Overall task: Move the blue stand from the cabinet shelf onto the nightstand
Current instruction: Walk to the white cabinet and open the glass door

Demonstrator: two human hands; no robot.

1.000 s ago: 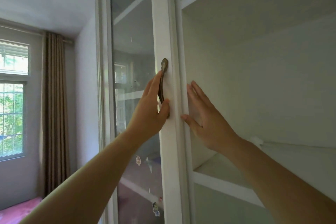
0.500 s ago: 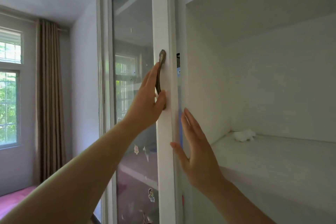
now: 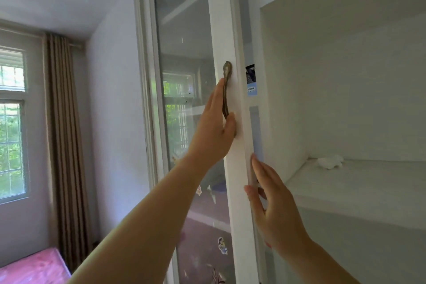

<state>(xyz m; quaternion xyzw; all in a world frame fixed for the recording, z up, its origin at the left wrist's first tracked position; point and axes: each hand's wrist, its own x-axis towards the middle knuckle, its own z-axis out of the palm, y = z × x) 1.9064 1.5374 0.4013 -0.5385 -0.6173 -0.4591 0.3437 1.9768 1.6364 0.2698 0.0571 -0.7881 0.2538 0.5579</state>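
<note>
My left hand [image 3: 212,131] is shut on the brass handle [image 3: 227,90] of a white-framed glass cabinet door [image 3: 232,30], fingers behind the handle and thumb in front. My right hand [image 3: 274,210] is open and flat, its fingertips touching the door's right edge lower down. In the narrow gap between door edge and cabinet frame a blue thing [image 3: 252,82] with a dark patterned top shows, with a pale blue strip [image 3: 257,134] below it. I cannot tell whether this is the blue stand. The nightstand is not in view.
The open compartment to the right has a white shelf [image 3: 345,182] with a small crumpled white thing [image 3: 329,161] at its back left corner. Stickers [image 3: 222,245] dot the glass. To the left are a brown curtain [image 3: 62,134], a window [image 3: 11,122] and a pink bed [image 3: 32,267].
My right hand has slid down the door's edge from near handle height. The door has shifted and the gap beside it has widened, showing the blue thing. My left hand stays on the handle.
</note>
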